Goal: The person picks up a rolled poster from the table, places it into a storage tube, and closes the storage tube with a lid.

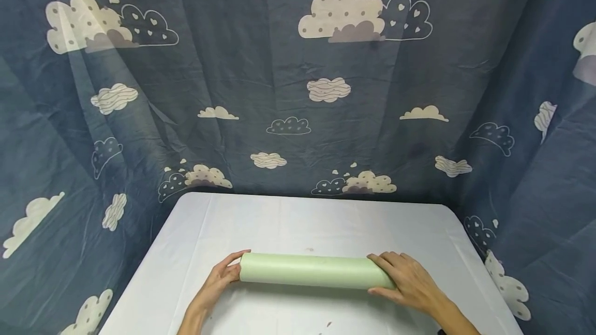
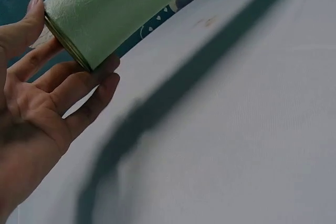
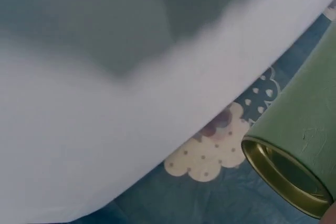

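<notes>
A long pale green tube point(image 1: 316, 271) is held level over the white table, its shadow falling on the cloth below. At its left end, my left hand point(image 1: 219, 278) holds the rim; the left wrist view puts the thumb on one side of the tube point(image 2: 121, 14) and the fingers under the other. My right hand point(image 1: 410, 280) grips the opposite end, fingers over the top and thumb low in front. That end of the tube point(image 3: 299, 129) has a gold-coloured metal rim around a recessed end. Only a sliver of the right hand shows in the right wrist view.
The white-covered table point(image 1: 288, 221) has rounded far corners and a few small brownish marks. Behind it and along both sides hangs a dark blue cloth point(image 1: 261, 66) printed with clouds.
</notes>
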Action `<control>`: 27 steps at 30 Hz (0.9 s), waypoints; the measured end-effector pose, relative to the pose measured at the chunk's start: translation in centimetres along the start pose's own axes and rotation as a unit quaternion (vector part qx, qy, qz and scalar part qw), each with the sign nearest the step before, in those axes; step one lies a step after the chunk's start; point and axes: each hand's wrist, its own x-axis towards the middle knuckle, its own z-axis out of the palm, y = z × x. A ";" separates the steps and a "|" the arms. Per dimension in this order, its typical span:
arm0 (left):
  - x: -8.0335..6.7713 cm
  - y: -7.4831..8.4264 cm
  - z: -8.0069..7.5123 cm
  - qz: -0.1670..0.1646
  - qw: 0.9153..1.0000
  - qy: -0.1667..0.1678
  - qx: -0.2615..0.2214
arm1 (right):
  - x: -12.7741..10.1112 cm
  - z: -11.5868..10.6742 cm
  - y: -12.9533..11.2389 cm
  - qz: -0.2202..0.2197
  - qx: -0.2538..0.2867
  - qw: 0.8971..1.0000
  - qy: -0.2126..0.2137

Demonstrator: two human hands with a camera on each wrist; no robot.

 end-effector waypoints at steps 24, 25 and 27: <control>-0.2 1.9 0.7 0.036 0.997 -0.027 0.068 | 0.2 1.5 -0.3 0.035 0.058 0.998 0.014; -0.2 2.0 0.7 0.035 0.996 -0.025 0.073 | 0.2 1.5 -0.3 0.038 0.060 0.997 0.012; -0.1 2.2 0.5 0.040 0.995 -0.022 0.087 | 0.3 1.4 -0.2 0.046 0.066 0.997 0.000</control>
